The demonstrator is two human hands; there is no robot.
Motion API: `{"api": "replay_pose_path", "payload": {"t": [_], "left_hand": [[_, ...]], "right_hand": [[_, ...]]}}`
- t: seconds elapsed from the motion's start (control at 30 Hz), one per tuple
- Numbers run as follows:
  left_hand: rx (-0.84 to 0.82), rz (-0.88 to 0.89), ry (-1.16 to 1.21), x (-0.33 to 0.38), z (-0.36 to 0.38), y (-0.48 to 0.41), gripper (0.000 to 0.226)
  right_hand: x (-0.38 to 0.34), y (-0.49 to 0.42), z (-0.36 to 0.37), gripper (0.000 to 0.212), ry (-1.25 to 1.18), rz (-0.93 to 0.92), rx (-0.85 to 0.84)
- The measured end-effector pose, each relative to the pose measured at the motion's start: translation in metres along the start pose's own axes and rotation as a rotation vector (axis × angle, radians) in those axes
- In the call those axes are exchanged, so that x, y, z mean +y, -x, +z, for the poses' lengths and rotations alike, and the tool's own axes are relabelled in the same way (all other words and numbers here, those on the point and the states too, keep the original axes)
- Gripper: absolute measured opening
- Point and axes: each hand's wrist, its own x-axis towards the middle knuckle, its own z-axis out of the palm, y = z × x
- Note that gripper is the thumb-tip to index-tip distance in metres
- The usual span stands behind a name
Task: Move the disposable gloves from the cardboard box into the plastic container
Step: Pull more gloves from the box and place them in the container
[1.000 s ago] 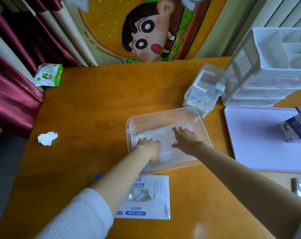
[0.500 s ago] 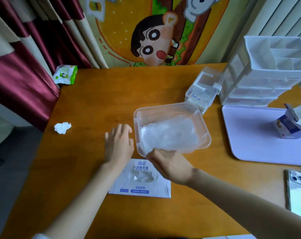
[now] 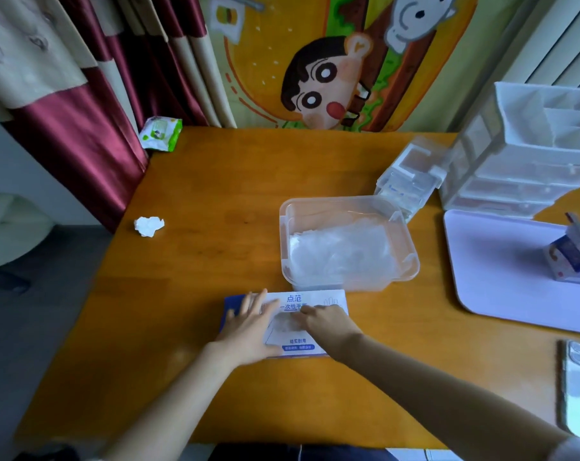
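Wooden table (image 3: 215,201) bearing a clear plastic container (image 3: 405,261), just beyond the hands, holding a heap of disposable gloves (image 3: 340,249). The cardboard glove box (image 3: 310,299) lies under the flat, straight-fingered left hand (image 3: 248,327); the right hand (image 3: 328,322) curls at its opening, grasp not discernible.

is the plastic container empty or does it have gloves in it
Not empty: a crumpled pile of clear gloves lies across the floor of the plastic container.

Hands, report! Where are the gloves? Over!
Left hand flat on box, right hand at its opening. Gloves piled in container. Nothing between box and container.
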Motion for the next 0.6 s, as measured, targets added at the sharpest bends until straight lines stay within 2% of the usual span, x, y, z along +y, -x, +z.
{"api": "replay_pose_path", "payload": {"t": [0.13,0.23,0.43,0.53,0.6], "left_hand": [[0.010,-0.017,-0.006,0.004,0.003,0.000,0.092],[0.020,-0.032,0.003,0.005,0.005,-0.002,0.094],[0.033,-0.042,-0.004,0.006,0.008,-0.003,0.094],[0.042,-0.048,0.001,0.007,0.009,-0.003,0.093],[0.047,-0.049,0.005,0.006,0.010,-0.003,0.093]], "right_hand": [[-0.007,-0.011,-0.002,0.023,0.078,0.061,-0.027],[-0.011,-0.019,-0.003,0.015,0.080,0.082,-0.050],[-0.009,-0.017,0.000,0.016,0.086,0.080,-0.024],[-0.010,-0.011,-0.002,0.023,0.110,0.016,0.004],[-0.010,-0.005,-0.010,0.030,0.091,0.052,0.057]]}}
